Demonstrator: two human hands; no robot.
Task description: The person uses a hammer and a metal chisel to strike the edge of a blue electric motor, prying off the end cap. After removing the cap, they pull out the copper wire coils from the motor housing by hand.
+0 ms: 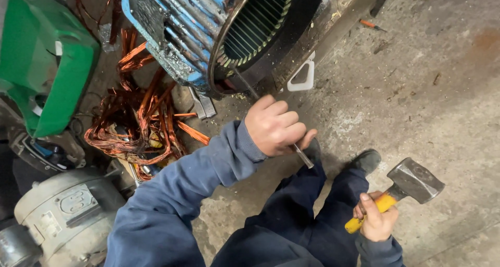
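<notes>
My left hand (276,125) is closed around a thin steel rod (303,155), like a chisel or punch. The rod's far end points up into the rim of a blue ribbed motor housing (172,33), whose slotted stator core (260,22) faces me. My right hand (376,217) grips the yellow handle of a small sledge hammer (414,181), held low to the right, away from the rod. My legs in dark blue trousers and a dark shoe (367,160) lie between the hands.
A tangle of stripped copper wire (140,126) lies left of the housing. A green motor cover (44,59) and a grey motor (67,210) stand at the left. A white triangular piece (303,75) and an orange-handled tool (371,24) rest on the concrete floor (442,90).
</notes>
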